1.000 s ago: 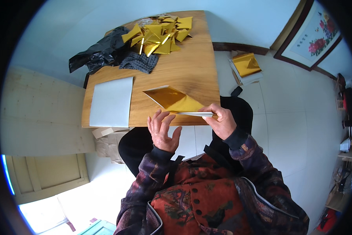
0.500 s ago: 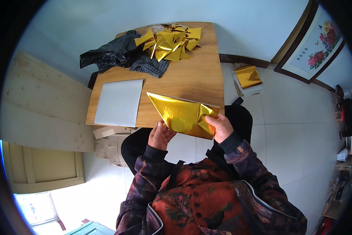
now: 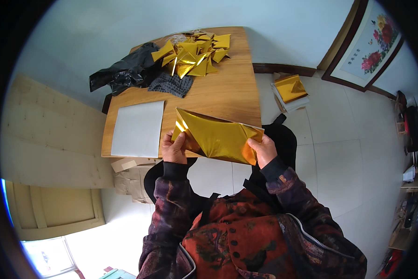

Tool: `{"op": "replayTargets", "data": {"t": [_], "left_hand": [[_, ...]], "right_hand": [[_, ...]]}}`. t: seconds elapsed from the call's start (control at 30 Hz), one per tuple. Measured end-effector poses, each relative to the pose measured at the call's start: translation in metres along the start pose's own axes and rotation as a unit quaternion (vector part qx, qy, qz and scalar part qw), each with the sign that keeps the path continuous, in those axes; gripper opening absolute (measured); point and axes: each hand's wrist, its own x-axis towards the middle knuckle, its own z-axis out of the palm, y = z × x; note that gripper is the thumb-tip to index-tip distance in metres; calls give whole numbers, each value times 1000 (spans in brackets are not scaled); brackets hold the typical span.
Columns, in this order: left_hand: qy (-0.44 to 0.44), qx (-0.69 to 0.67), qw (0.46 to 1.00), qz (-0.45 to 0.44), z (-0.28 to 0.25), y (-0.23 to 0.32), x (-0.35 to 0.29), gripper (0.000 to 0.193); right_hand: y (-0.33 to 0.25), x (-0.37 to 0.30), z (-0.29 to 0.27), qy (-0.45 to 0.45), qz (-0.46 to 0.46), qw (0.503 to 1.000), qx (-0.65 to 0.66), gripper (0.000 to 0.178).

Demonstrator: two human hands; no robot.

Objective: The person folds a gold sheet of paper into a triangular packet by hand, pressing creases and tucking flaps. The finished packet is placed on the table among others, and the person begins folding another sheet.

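Between my two hands a sheet of shiny gold foil paper [image 3: 218, 138] is stretched out, folded over on itself, above the near edge of the table. My left hand [image 3: 174, 148] grips its left end, thumb on top and fingers behind. The right end is pinched in my right hand [image 3: 263, 148], the thumb pressing the gold face. A pale edge shows along the paper's upper right side. Just left of my left hand, a flat grey-white sheet [image 3: 138, 129] lies on the table.
Folded gold paper pieces [image 3: 195, 53] are heaped at the table's [image 3: 227, 95] far end, beside a black plastic bag [image 3: 125, 69] and a dark knitted cloth [image 3: 171, 85]. On the floor to the right sits a stack of gold paper [image 3: 290, 89]. Brown cardboard [image 3: 133, 181] lies below the table's left side.
My left hand has moved up and left and now grips the paper's left end. The left corner has folded over, and the sheet is held flatter. My right hand keeps its hold.
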Motion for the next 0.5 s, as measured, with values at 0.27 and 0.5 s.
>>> {"op": "replayTargets", "data": {"t": [0.27,0.5], "left_hand": [[61,513,833,199,5,-15,33,30],[-59,675,658,328,28,-19,1,53]], "right_hand": [[-1,12,3,15,-16,991,-130,24],[8,19,-3,7,5,987,-158,25]]}}
